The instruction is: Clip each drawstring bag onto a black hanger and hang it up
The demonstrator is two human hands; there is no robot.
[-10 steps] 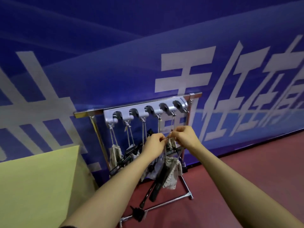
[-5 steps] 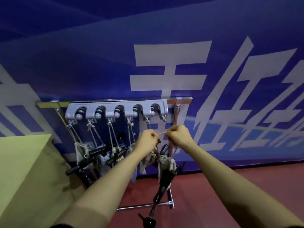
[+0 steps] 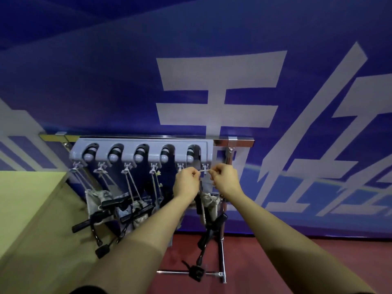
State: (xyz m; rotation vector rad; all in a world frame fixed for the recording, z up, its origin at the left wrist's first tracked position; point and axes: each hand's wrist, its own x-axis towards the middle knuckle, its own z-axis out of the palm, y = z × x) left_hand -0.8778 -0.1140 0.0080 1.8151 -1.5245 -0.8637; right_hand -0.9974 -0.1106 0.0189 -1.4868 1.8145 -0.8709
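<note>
A grey hook rack (image 3: 140, 154) with several hooks is fixed to a chrome stand rail (image 3: 233, 138). Several pale drawstring bags (image 3: 96, 200) clipped to black hangers (image 3: 115, 201) dangle by their cords from the left hooks. My left hand (image 3: 186, 181) and my right hand (image 3: 224, 179) pinch a white drawstring (image 3: 204, 170) stretched between them, just below the rightmost hooks. Beneath the hands hangs another bag (image 3: 210, 203) with a black hanger (image 3: 210, 232) pointing down. My left forearm hides part of the bags in the middle.
A yellow-green table (image 3: 25, 200) stands at the left, close to the rack. A blue banner wall (image 3: 191, 81) with white characters is behind. The stand's chrome foot bar (image 3: 176, 272) and post (image 3: 222, 240) rest on red floor (image 3: 318, 247).
The view has shifted so the rack sits lower-left and level. My hands have risen closer to the rightmost hooks, still holding the cord taut between them.
</note>
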